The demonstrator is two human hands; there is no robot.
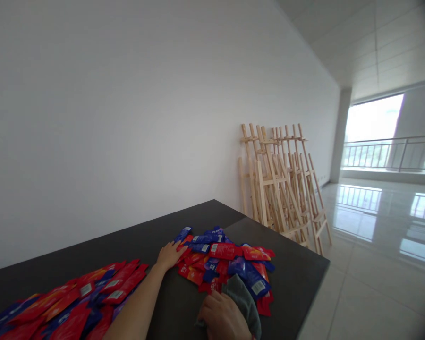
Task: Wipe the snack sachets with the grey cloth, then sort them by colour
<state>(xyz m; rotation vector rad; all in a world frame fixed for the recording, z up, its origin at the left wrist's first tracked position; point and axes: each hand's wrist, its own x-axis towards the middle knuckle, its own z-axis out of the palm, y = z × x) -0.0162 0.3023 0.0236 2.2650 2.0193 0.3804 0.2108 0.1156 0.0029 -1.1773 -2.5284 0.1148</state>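
Observation:
My left hand [171, 256] reaches over the dark table with its fingers spread, touching the left edge of a pile of red and blue packets [222, 251]. A blue packet [183, 233] lies just beyond its fingertips. Closer to me, my right hand [222, 314] is closed around a grey-green cloth [241, 297], which bunches up against the near side of the same pile. Several packets there show white barcode labels. To the left of my left forearm spreads a second, larger heap of red and blue packets [67, 302], cut off by the lower edge of the view.
The black table [198, 217] runs along a white wall, with its corner and right edge in view. Wooden easels [279, 184] lean against the wall behind it. Shiny floor tiles [371, 283] lie to the right, with a railing [389, 153] and windows farther off.

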